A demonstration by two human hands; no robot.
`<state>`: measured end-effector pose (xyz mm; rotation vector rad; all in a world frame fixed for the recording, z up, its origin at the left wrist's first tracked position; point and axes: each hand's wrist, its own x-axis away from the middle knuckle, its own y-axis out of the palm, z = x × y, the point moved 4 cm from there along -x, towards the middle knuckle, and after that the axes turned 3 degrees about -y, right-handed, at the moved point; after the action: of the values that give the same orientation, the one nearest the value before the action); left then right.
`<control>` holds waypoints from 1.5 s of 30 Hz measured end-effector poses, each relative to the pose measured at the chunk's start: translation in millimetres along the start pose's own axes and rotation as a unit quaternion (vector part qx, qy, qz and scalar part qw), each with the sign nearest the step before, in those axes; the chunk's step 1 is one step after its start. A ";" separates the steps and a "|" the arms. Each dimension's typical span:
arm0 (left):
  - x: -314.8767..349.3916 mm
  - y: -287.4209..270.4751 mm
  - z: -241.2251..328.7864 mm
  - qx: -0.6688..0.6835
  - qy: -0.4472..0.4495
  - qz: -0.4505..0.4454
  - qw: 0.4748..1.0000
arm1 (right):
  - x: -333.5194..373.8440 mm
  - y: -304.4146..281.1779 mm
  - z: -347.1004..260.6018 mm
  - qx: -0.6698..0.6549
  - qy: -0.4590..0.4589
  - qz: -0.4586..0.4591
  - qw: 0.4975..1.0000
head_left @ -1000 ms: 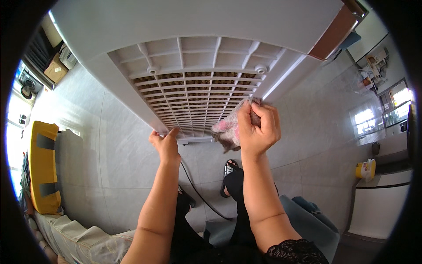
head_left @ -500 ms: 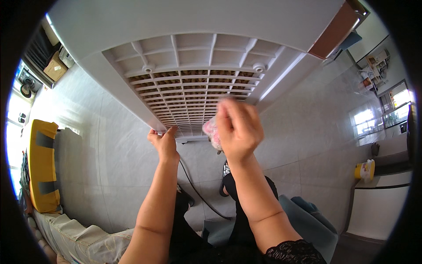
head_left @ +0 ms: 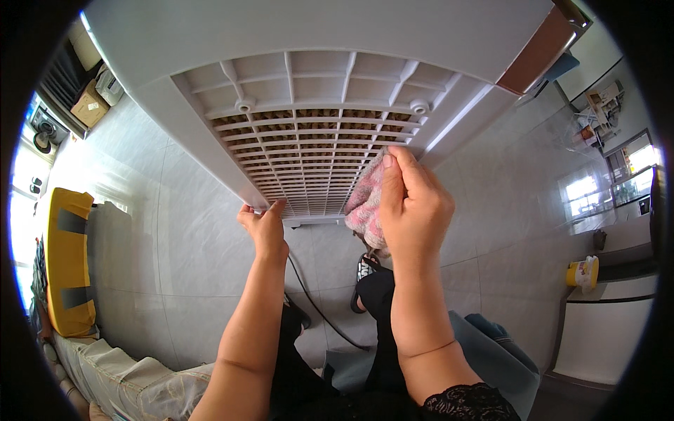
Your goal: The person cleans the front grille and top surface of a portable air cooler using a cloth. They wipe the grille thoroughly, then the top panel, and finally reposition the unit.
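A tall white air cooler (head_left: 316, 31) fills the top of the picture, its slatted grille (head_left: 319, 144) facing me and a brown honeycomb-like pad showing between the slats. My left hand (head_left: 267, 230) is closed on the lower left edge of the housing, thumb on the grille side. Pinched between the thumb and fingers of my right hand (head_left: 419, 203) is a pink and white cloth (head_left: 364, 207). It hangs bunched against the right side of the grille, and its loose end droops above my right slipper. Part of the grille's lower right is hidden behind it.
A black cord (head_left: 305, 295) curves over the grey tiled floor (head_left: 203, 259) between my feet. To the left stands a yellow and grey piece (head_left: 69, 263) beside a pale fabric-covered seat (head_left: 133, 379). A yellow bucket (head_left: 583, 272) is at far right; blue-grey fabric (head_left: 491, 351) lies beside me.
My right hand has moved right and slightly down with the cloth, which now hangs more spread along the grille's right side. My left hand has stayed at the lower left edge.
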<state>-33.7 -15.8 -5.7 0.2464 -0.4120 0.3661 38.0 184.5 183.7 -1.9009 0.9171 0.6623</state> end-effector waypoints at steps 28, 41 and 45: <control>0.2 -2.6 1.3 0.004 -0.007 0.016 1.000 | 26.7 25.5 10.5 -0.079 -0.072 0.094 0.990; -4.7 -4.5 -2.7 0.003 0.003 0.017 1.000 | 55.0 50.6 13.7 -0.106 -0.069 0.077 0.989; -1.8 -0.2 -0.4 0.025 0.003 0.003 1.000 | 31.6 32.0 20.9 -0.077 -0.117 0.174 0.975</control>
<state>-35.0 -16.4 -6.9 0.2930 -0.3981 0.3825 28.8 182.2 135.0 -1.7599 1.0791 1.1715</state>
